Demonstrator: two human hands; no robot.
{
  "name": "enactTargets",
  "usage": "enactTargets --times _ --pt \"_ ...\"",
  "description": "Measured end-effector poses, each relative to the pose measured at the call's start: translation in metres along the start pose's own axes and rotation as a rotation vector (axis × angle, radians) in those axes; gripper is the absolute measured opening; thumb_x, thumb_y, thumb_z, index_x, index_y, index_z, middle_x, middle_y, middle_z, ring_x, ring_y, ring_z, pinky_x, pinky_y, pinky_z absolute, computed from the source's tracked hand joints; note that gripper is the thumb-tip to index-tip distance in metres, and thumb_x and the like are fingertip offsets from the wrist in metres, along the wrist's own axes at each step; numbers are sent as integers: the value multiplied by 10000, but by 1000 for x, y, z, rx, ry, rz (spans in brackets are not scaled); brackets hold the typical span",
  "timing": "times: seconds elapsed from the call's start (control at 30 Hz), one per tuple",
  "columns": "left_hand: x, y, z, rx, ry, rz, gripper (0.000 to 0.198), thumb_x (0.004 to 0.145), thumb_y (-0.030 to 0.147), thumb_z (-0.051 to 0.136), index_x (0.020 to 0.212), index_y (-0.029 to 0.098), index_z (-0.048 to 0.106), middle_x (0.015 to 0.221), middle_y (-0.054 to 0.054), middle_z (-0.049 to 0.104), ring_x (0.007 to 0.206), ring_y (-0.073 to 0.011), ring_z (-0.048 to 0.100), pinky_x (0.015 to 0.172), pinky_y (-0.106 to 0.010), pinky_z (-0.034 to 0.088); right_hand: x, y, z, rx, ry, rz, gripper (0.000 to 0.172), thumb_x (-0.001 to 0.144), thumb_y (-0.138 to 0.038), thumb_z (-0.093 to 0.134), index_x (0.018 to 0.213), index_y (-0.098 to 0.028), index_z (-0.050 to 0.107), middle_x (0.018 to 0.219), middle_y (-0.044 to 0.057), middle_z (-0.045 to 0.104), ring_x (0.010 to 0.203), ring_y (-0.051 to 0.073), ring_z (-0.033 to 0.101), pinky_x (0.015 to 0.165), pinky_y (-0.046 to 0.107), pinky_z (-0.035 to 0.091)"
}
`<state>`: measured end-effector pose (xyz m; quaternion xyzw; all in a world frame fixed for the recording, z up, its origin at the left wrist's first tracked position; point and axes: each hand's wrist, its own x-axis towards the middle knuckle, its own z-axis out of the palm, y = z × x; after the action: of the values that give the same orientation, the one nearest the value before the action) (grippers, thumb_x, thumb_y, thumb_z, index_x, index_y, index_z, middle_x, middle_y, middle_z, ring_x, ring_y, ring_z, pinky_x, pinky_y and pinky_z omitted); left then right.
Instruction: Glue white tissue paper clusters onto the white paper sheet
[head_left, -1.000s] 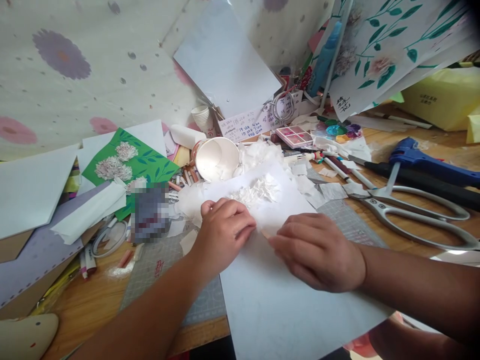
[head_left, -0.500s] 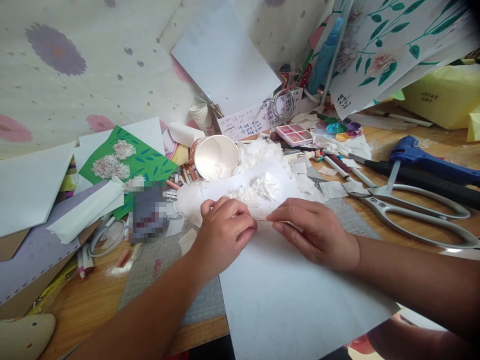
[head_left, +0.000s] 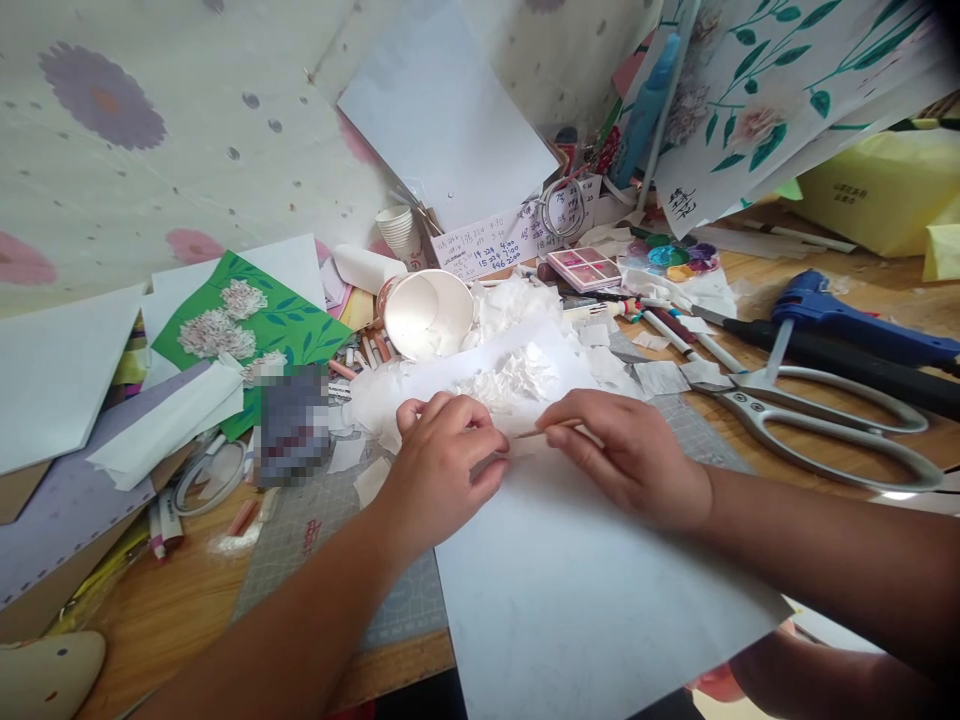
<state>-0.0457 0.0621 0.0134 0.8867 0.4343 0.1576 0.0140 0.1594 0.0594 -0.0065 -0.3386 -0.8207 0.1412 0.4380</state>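
My right hand (head_left: 619, 450) pinches a thin wooden stick (head_left: 529, 433) between thumb and fingers, its tip pointing left. Close to that tip, my left hand (head_left: 450, 455) is closed with thumb and forefinger together; whatever lies between them is hidden. Both hands are over a large white sheet of paper (head_left: 577, 580). Just beyond the fingers sits a cluster of crumpled white paper petals (head_left: 525, 372) on the sheet.
A grey cutting mat (head_left: 405, 595) lies under the sheet. Behind stands a tipped paper cup (head_left: 435, 315). Large scissors (head_left: 780, 420) and a blue glue gun (head_left: 832, 310) lie at right. A green card with paper flowers (head_left: 300, 330) is at left, beside a blurred-out dark object (head_left: 291, 425).
My right hand has drawn slightly away from my left and turned, so more of the stick shows between them. My left hand keeps its pinch. The whole view has shifted a little.
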Motion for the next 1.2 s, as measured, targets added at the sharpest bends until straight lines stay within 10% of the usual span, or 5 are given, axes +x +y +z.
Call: enactTargets --times 0.23,1.2 --pt "-1 -3 1 -6 7 0 67 777 196 604 746 238 646 870 -5 600 856 -180 501 751 -391 244 2 0 -2 -64 83 174 120 854 -156 493 762 -185 564 615 -20 601 543 88 544 522 198 409" --pt "-3 -3 -6 -28 21 19 183 789 146 533 915 251 614 922 -16 582 890 -193 499 754 -393 250 5 0 -3 54 -88 -35 124 871 -146 484 882 -131 607 696 22 630 638 93 570 599 204 446"
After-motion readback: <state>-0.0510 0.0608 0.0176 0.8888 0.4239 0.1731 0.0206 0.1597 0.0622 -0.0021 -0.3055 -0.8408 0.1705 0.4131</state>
